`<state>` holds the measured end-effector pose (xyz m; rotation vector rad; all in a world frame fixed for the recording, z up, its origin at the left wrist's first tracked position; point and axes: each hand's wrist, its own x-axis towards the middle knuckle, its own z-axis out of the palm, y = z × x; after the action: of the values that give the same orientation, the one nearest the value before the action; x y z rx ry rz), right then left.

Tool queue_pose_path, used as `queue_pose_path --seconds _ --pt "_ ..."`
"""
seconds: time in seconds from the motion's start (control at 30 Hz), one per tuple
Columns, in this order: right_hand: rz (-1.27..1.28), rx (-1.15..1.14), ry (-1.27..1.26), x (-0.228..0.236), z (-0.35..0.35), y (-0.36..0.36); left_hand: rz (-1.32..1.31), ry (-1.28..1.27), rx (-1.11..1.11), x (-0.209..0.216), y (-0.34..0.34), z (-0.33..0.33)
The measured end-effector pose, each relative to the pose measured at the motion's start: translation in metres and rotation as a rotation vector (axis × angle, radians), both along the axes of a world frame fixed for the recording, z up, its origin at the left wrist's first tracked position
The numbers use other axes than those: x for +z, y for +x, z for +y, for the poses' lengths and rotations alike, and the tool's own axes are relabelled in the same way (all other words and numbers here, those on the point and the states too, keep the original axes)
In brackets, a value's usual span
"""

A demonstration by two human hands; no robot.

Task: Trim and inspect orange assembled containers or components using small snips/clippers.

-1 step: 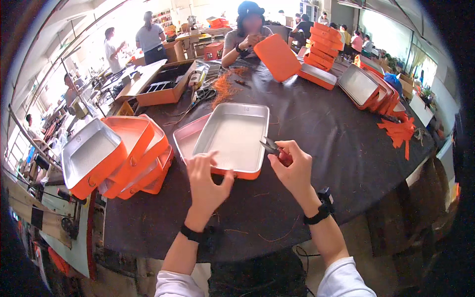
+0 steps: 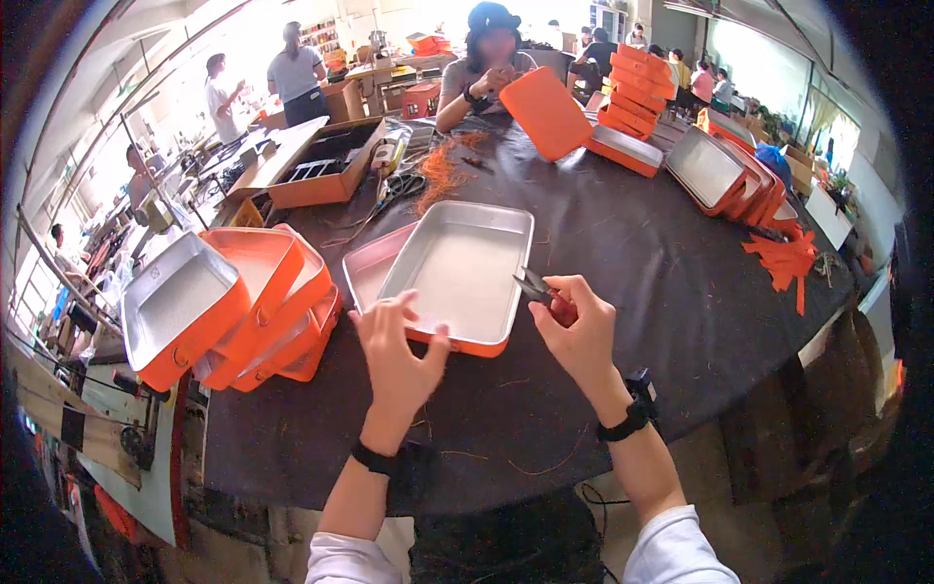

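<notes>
In front of me a shallow rectangular tray (image 2: 462, 258), silver-grey inside and orange outside, lies tilted partly over a second orange tray (image 2: 362, 268). My left hand (image 2: 397, 346) is at its near left corner, thumb and fingers spread, holding nothing. Whether the thumb touches the rim I cannot tell. My right hand (image 2: 581, 326) is closed around small pliers (image 2: 535, 285) with dark jaws and red handles. Their tips point left, close beside the tray's right edge. Most of the handles are hidden in my palm.
Stacked orange trays (image 2: 185, 302) stand at left, more trays (image 2: 715, 170) at right by orange scraps (image 2: 783, 258). Scissors (image 2: 401, 185) and orange threads (image 2: 443, 175) lie beyond. Across the dark-covered table (image 2: 662, 360), a person (image 2: 482, 73) holds an orange tray (image 2: 547, 114) near another tall stack (image 2: 637, 92).
The upper tray has turned slightly, its right side shifting a little right. My left hand has moved slightly left; the right hand with the pliers has barely moved.
</notes>
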<state>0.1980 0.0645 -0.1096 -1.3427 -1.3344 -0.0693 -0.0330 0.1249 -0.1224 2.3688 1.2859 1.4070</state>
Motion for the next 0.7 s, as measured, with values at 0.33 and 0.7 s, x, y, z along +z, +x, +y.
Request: queue_pose_path --seconds 0.33,0.7 --pt "0.032 -0.032 -0.02 0.0 0.003 -0.001 0.115 0.176 -0.204 -0.004 0.016 -0.016" --pt "0.043 -0.033 -0.023 -0.001 0.002 0.001 0.091 0.153 0.119 0.002 0.001 -0.005"
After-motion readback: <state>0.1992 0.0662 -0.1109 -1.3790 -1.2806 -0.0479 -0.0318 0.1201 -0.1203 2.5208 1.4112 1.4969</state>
